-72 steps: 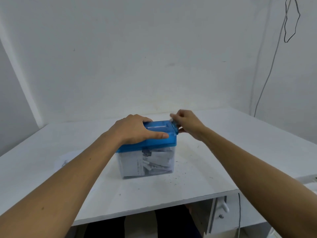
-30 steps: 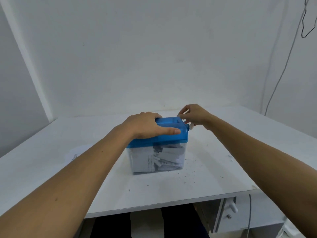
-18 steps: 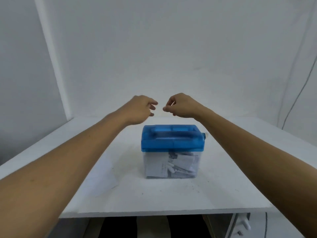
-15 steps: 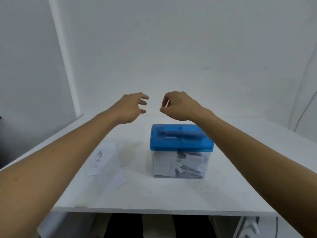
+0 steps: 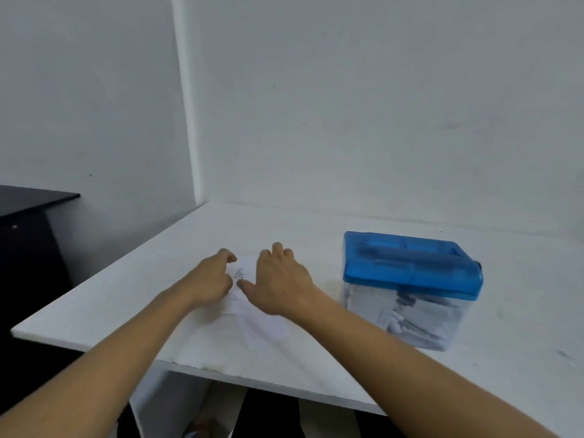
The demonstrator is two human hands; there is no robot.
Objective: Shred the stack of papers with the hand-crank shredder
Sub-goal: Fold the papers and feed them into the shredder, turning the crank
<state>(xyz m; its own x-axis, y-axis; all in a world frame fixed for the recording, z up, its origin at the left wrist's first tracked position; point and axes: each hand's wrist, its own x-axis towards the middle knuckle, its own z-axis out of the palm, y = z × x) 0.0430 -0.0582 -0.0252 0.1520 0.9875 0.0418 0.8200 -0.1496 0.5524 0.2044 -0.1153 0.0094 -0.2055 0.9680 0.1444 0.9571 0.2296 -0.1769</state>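
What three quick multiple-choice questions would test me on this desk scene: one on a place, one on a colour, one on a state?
1. Where does the hand-crank shredder stand relative to the papers?
A. to their right
B. to their left
C. on top of them

2. What colour is the shredder's lid?
A. red
B. blue
C. yellow

3. What state is its clear bin in?
A. empty
B. tipped over
C. upright, holding paper shreds

Answers:
1 A, it stands apart from the sheets, on their right.
2 B, the lid is translucent blue.
3 C, white strips show through the clear wall, and the bin stands level under its lid.
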